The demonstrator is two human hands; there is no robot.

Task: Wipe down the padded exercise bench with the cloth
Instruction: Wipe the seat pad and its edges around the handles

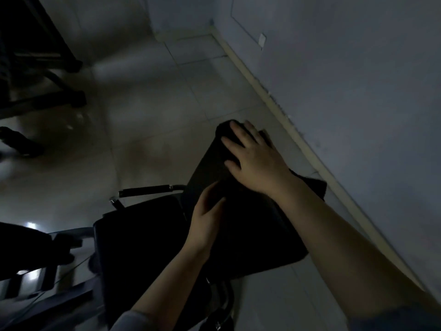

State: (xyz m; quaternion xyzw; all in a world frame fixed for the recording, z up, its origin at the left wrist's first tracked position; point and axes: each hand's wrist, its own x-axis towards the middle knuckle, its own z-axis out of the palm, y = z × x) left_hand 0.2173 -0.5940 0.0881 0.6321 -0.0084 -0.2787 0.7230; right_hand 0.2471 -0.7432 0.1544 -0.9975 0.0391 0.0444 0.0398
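Note:
The black padded exercise bench (210, 163) runs from the lower middle up toward the wall, dim in the low light. A dark cloth (310, 185) lies over its far end and hangs off the right side. My right hand (253, 158) lies flat on the cloth near the top of the pad, fingers spread and straight. My left hand (207, 211) rests on the pad's left edge lower down, fingers straight, thumb along the surface. The seat pad (133, 240) sits below and left of my left hand.
A black handle bar with a chrome end (145, 191) sticks out left of the bench. The wall (358, 91) and its pale skirting (305, 149) run close along the right. Dark gym frames (43, 68) stand at top left, more metal framework (35, 271) at lower left, on the tiled floor.

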